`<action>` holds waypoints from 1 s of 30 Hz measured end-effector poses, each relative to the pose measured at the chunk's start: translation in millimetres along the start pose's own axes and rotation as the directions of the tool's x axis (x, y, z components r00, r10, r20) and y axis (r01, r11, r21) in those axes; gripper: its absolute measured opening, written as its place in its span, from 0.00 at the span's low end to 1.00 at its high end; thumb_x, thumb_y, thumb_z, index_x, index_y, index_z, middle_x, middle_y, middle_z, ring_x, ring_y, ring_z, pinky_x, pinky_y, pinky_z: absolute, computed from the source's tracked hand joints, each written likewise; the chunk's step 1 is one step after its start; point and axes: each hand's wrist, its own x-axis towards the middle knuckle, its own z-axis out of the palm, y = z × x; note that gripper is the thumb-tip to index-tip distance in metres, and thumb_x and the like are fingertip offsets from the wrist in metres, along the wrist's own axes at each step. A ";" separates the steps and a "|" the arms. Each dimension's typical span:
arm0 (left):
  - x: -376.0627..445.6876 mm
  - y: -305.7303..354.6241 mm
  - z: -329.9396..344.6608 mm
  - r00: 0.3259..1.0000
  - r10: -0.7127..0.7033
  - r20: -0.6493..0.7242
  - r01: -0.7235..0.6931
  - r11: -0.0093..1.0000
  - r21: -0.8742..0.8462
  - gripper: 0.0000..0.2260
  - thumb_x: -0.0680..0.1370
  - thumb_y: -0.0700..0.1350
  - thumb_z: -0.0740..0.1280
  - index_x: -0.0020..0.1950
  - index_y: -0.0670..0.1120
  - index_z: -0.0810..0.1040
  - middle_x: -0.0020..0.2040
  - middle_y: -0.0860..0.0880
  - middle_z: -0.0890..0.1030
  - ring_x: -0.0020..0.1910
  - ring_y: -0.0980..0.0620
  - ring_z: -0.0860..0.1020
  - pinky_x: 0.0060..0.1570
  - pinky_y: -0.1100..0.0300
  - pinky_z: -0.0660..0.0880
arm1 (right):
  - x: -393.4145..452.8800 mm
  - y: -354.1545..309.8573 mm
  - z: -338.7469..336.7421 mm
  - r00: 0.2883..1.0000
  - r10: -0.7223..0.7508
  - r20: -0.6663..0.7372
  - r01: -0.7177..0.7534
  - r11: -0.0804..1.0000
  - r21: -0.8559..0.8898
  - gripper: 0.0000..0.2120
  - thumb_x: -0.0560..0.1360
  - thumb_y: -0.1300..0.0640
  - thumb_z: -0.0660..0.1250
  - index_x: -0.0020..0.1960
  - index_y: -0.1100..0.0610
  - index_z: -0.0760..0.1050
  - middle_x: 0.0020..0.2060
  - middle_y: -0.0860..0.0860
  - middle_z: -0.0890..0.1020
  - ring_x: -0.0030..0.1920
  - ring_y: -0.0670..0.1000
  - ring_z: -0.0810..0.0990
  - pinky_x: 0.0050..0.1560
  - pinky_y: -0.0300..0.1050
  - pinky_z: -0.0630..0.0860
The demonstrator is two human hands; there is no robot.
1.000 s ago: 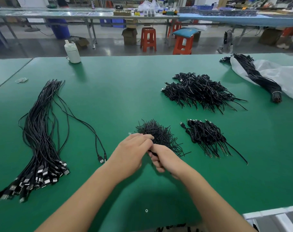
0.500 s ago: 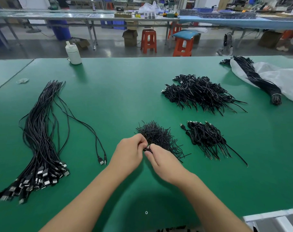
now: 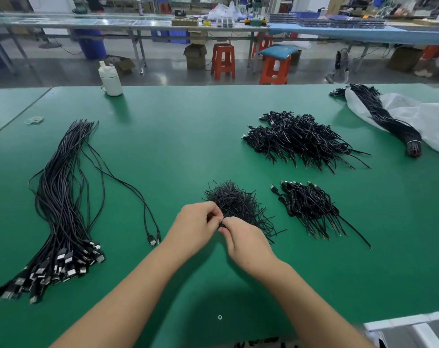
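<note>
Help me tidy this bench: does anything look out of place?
Two cables lie splayed apart from the long USB bundle, plugs off to its right. A small loose part lies alone near the table's front edge.

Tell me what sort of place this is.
Probably a cable-assembly factory floor: the USB cable bundle and a sorted wire pile lie on a green workbench, with long benches and orange stools behind.
</note>
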 end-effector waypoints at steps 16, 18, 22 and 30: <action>-5.0 0.4 13.7 0.999 0.000 -0.047 0.009 0.981 0.194 0.08 0.78 0.53 0.66 0.47 0.54 0.84 0.46 0.53 0.84 0.50 0.52 0.78 0.50 0.55 0.76 | 3.0 4.0 9.2 0.999 -0.005 -0.037 -0.003 0.981 -0.194 0.10 0.82 0.55 0.56 0.59 0.53 0.73 0.49 0.50 0.77 0.51 0.54 0.78 0.43 0.47 0.68; -5.5 0.8 15.7 1.000 -0.009 -0.021 0.013 0.983 0.183 0.06 0.77 0.49 0.66 0.48 0.53 0.83 0.47 0.54 0.84 0.50 0.52 0.79 0.50 0.56 0.76 | 3.6 4.3 10.8 0.999 -0.003 -0.033 -0.004 0.977 -0.214 0.08 0.82 0.55 0.58 0.58 0.53 0.73 0.50 0.50 0.77 0.52 0.54 0.78 0.43 0.46 0.67; -5.0 4.0 20.9 0.999 -0.047 0.021 0.042 0.984 0.173 0.04 0.74 0.46 0.66 0.45 0.52 0.80 0.46 0.53 0.83 0.48 0.51 0.79 0.48 0.58 0.75 | 3.2 4.5 12.1 1.000 0.005 -0.003 -0.006 0.973 -0.230 0.08 0.79 0.58 0.60 0.57 0.54 0.72 0.50 0.50 0.77 0.52 0.54 0.78 0.44 0.47 0.69; -0.8 2.1 19.5 0.985 -0.136 0.105 0.119 0.981 0.154 0.07 0.73 0.43 0.68 0.38 0.54 0.76 0.41 0.54 0.81 0.45 0.50 0.79 0.49 0.57 0.76 | -2.0 11.8 16.7 0.998 -0.059 0.005 0.058 0.957 -0.285 0.07 0.83 0.54 0.57 0.57 0.54 0.71 0.52 0.51 0.76 0.54 0.54 0.76 0.45 0.48 0.69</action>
